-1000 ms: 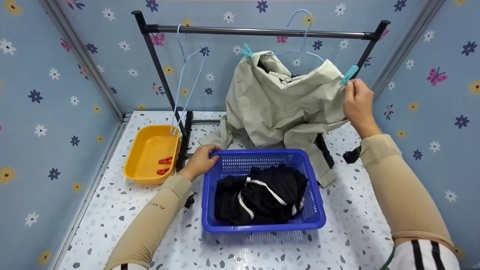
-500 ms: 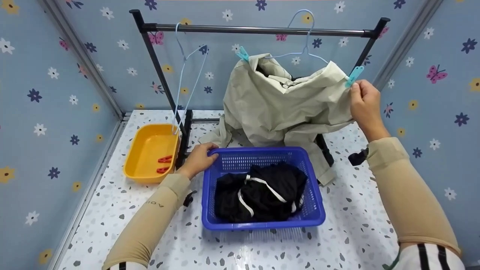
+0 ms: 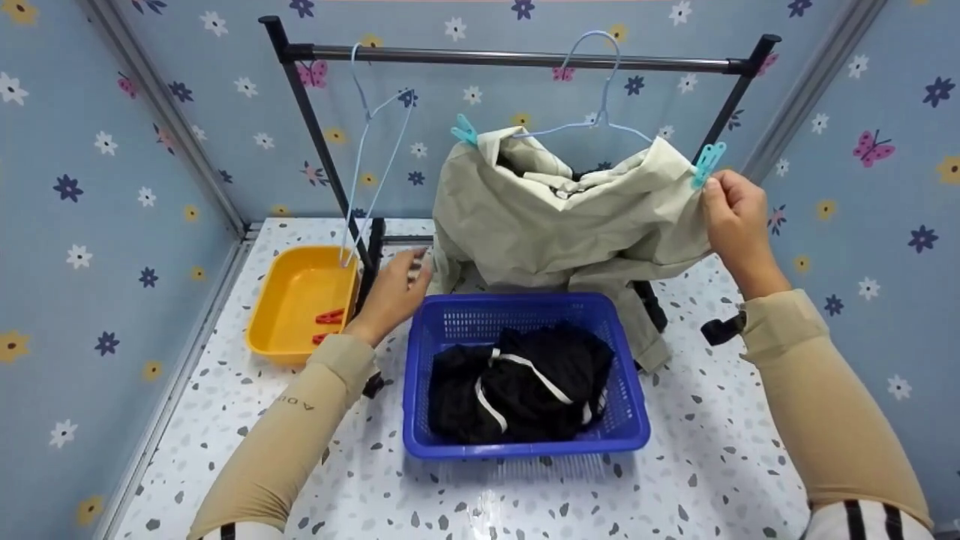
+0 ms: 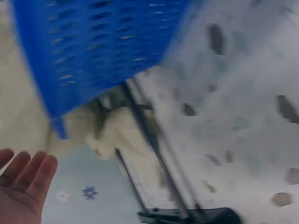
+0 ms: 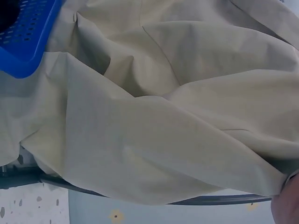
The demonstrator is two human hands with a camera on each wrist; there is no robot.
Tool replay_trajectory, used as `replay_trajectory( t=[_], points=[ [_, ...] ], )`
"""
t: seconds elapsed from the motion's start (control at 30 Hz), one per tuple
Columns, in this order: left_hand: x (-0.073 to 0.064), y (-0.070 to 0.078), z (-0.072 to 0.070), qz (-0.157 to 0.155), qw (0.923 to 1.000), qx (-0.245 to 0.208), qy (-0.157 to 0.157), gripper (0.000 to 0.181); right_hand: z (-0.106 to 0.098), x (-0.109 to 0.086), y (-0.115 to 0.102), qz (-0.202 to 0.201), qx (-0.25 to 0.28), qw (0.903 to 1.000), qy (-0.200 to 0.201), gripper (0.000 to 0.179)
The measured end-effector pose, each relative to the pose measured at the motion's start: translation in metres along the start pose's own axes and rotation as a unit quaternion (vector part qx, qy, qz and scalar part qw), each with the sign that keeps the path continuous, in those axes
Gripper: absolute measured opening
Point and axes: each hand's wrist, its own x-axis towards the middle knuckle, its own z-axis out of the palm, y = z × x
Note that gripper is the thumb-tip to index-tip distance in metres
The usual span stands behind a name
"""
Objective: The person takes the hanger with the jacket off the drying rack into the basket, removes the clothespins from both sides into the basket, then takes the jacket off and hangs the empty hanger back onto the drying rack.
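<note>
I've got the right hand (image 3: 739,221) pinching the beige jacket (image 3: 555,244) below the rail (image 3: 487,58), shoulders running crosswise; my left hand (image 3: 391,294), fingers extended, empty, is just left of it.

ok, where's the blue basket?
Head view, lower centre: the blue basket sits on the speckled surface, in front of the beige garment, with the left hand beside its far left corner.
</note>
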Motion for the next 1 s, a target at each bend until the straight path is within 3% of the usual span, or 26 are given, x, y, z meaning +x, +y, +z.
replay_trajectory(
  t=[0.23, 0.4, 0.53, 0.67, 0.83, 1.0],
  points=[
    [0.020, 0.044, -0.023, 0.062, 0.9959, -0.012, 0.065, 0.055, 0.002, -0.012, -0.007, -0.017, 0.031, 0.9991, -0.022, 0.033],
    [0.036, 0.066, -0.033, 0.066, 0.9959, -0.014, 0.060, 0.056, 0.004, -0.020, -0.007, -0.025, 0.040, 0.9985, -0.028, 0.034],
    [0.052, 0.072, -0.038, 0.068, 0.9961, -0.023, 0.050, 0.052, 0.006, -0.025, -0.006, -0.023, 0.047, 0.9981, -0.033, 0.036],
    [0.063, 0.072, -0.042, 0.074, 0.9960, -0.004, 0.050, 0.037, 0.007, -0.028, -0.005, -0.021, 0.055, 0.9977, -0.035, 0.036],
    [0.072, 0.076, -0.046, 0.081, 0.9939, 0.024, 0.071, 0.029, 0.008, -0.028, -0.006, -0.031, 0.058, 0.9975, -0.028, 0.034],
    [0.076, 0.085, -0.048, 0.072, 0.9923, -0.001, 0.100, 0.031, 0.010, -0.026, -0.007, -0.043, 0.065, 0.9969, -0.012, 0.034]
  ],
)
